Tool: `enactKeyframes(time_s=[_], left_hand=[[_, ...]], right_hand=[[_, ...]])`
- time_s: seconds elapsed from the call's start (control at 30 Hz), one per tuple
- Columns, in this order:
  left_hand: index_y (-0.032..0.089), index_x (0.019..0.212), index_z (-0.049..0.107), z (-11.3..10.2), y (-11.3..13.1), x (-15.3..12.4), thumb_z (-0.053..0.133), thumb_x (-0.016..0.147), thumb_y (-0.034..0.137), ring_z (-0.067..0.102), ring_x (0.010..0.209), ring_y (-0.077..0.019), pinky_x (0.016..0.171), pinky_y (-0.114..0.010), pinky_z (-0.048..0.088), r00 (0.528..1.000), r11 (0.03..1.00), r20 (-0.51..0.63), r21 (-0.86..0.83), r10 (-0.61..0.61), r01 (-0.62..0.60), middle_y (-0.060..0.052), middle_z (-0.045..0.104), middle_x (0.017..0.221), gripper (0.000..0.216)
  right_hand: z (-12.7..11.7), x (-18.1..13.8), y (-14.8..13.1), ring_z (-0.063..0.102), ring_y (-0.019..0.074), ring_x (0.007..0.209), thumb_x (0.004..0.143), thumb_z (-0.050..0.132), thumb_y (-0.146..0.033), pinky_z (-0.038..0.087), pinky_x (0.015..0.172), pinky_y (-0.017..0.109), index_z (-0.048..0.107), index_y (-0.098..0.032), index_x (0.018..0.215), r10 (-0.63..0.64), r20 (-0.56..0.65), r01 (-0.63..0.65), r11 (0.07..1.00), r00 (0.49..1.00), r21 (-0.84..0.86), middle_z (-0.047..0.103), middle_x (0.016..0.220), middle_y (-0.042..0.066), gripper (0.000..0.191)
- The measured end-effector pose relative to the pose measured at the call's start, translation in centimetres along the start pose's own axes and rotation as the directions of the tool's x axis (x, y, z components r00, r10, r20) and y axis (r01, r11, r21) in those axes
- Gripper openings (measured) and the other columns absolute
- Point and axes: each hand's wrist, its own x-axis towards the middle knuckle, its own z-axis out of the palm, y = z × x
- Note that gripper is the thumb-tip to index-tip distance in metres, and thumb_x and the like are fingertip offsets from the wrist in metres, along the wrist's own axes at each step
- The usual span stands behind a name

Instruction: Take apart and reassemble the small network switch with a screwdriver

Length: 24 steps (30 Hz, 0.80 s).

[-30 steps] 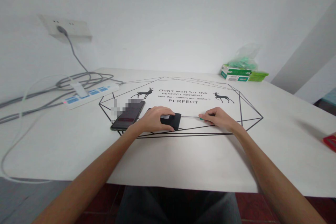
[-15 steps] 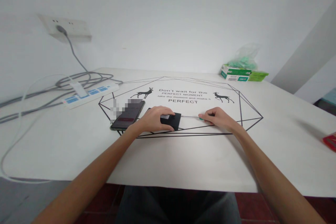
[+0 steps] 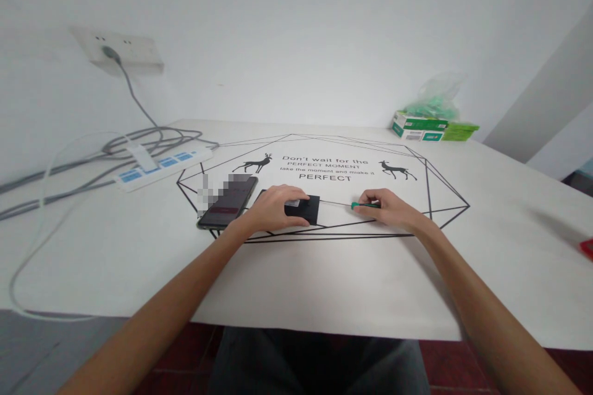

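Observation:
My left hand [image 3: 278, 208] grips a flat black box-like device [image 3: 311, 211] lying on the table, thumb along the near side and fingers over the far side. A pale label shows partly under the fingers; the rest of its left part is hidden. My right hand [image 3: 386, 208] is closed round a screwdriver [image 3: 356, 205] with a green and black handle. Its thin shaft points left and reaches the right edge of the device. Whether the tip sits in a screw is too small to tell. Left of my left hand lies a dark smartphone [image 3: 227, 207], its screen lit.
A white power strip [image 3: 162, 168] with coiled grey cables [image 3: 134, 139] lies at the left, below a wall socket [image 3: 118, 49]. Green-and-white boxes [image 3: 419, 126] with a plastic bag [image 3: 438, 99] stand at the back right. A red object [image 3: 587, 249] shows at the right edge.
My right fingers have shifted on the screwdriver, so more of the green and black handle shows. My left hand stays on the device. The view has moved slightly.

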Motion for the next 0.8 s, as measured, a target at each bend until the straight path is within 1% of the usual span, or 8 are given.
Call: enactKeyframes(time_s=[0.17,0.3,0.37,0.47,0.53,0.63,0.73,0.8], left_hand=[[0.022,0.114,0.071,-0.08,0.02,0.02,0.074,0.071,0.061,0.063,0.114,-0.0304,0.101,-0.044,0.047,1.000,1.000,-0.001,-0.022,-0.003,0.003,-0.008,0.069,0.123,0.057],[0.024,0.111,0.072,-0.33,0.13,0.00,0.076,0.070,0.060,0.064,0.113,-0.0289,0.101,-0.042,0.048,1.000,0.999,0.002,-0.049,-0.008,0.008,-0.007,0.070,0.122,0.055],[0.024,0.111,0.072,-0.40,0.16,-0.01,0.076,0.070,0.060,0.064,0.114,-0.0283,0.101,-0.041,0.048,1.000,0.999,0.005,-0.050,-0.006,0.007,-0.007,0.070,0.122,0.055],[0.023,0.112,0.072,-0.40,0.19,-0.01,0.076,0.070,0.059,0.064,0.114,-0.0278,0.101,-0.041,0.047,1.000,0.999,0.009,-0.042,-0.007,0.008,-0.007,0.070,0.123,0.055],[0.023,0.112,0.071,-0.35,0.19,-0.01,0.076,0.070,0.060,0.064,0.114,-0.0275,0.101,-0.041,0.047,1.000,0.999,0.007,-0.039,-0.004,0.005,-0.007,0.070,0.123,0.055],[0.023,0.111,0.072,-0.28,0.20,-0.03,0.075,0.070,0.060,0.064,0.114,-0.0279,0.102,-0.042,0.047,1.000,0.999,0.004,-0.034,0.001,-0.001,-0.007,0.070,0.123,0.055],[0.023,0.112,0.072,-0.28,0.22,-0.05,0.074,0.071,0.062,0.064,0.113,-0.0286,0.102,-0.042,0.047,1.000,1.000,0.006,-0.025,0.005,-0.005,-0.007,0.070,0.123,0.056],[0.024,0.112,0.071,-0.29,0.22,-0.05,0.072,0.072,0.063,0.064,0.113,-0.0286,0.102,-0.043,0.047,1.000,1.000,0.008,-0.019,0.013,-0.013,-0.007,0.070,0.123,0.056]], right_hand=[[-0.10,0.24,0.41,0.042,0.0142,0.061,0.073,0.068,-0.058,0.030,0.057,0.030,0.064,-0.017,0.068,0.033,-0.040,-0.034,0.999,0.999,-0.029,0.052,0.063,0.000,0.042],[-0.13,0.37,0.58,0.046,0.0147,0.065,0.072,0.070,-0.053,0.033,0.061,0.030,0.065,-0.018,0.069,-0.019,-0.065,0.016,0.999,0.998,-0.041,0.056,0.068,0.000,0.035],[-0.02,0.34,0.58,0.046,0.0143,0.065,0.073,0.071,-0.051,0.034,0.062,0.030,0.062,-0.018,0.069,-0.028,-0.056,0.026,0.999,0.998,-0.041,0.056,0.068,-0.001,0.034],[0.17,0.21,0.42,0.045,0.0132,0.061,0.073,0.071,-0.052,0.032,0.059,0.029,0.058,-0.019,0.066,0.004,-0.008,-0.004,1.000,1.000,-0.031,0.054,0.062,-0.002,0.036],[0.24,0.13,0.25,0.044,0.0131,0.059,0.072,0.071,-0.054,0.031,0.057,0.029,0.057,-0.019,0.067,0.015,-0.002,-0.015,0.999,1.000,-0.042,0.053,0.061,-0.002,0.038],[0.15,0.04,-0.05,0.043,0.0132,0.059,0.078,0.064,-0.059,0.030,0.057,0.029,0.059,-0.019,0.068,-0.002,-0.024,0.000,0.997,1.000,-0.077,0.052,0.061,-0.002,0.041],[-0.08,0.00,-0.30,0.039,0.0127,0.054,0.086,0.051,-0.061,0.030,0.057,0.030,0.056,-0.019,0.061,0.007,-0.006,-0.007,0.994,1.000,-0.106,0.049,0.055,-0.002,0.049],[-0.23,0.00,-0.30,0.039,0.0125,0.052,0.086,0.051,-0.062,0.029,0.055,0.030,0.059,-0.018,0.061,0.029,0.007,-0.028,0.992,1.000,-0.122,0.049,0.053,-0.001,0.051]])
